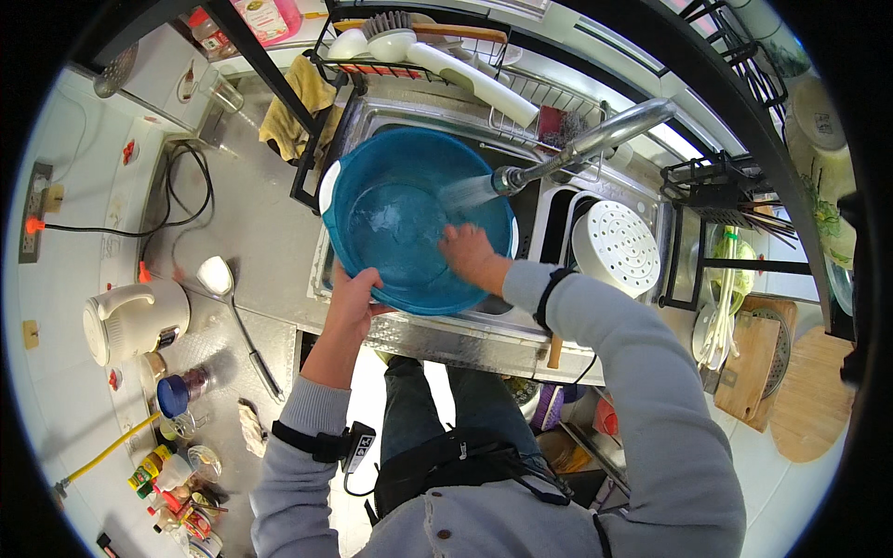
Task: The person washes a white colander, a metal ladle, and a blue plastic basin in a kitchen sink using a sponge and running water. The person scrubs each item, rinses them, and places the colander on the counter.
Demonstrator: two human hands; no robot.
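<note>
A blue plastic basin (358, 200) with white handles sits over the sink (372, 110), tilted a little. Shallow water lies in its bottom. My left hand (352, 302) grips the basin's near-left rim, thumb over the edge. Inside the basin, at its right side, is my right hand (473, 259); its fingers are blurred and I cannot make out anything in them. Just above that hand, a spray of water (465, 192) falls from the metal faucet (586, 144) into the basin.
A white perforated basket (619, 249) stands right of the basin. Behind, a wire rack (549, 93) holds brushes and utensils. On the left counter are a ladle (240, 321), a white kettle (137, 321), a yellow cloth (299, 107) and several jars. Cutting boards (809, 395) lean at the right.
</note>
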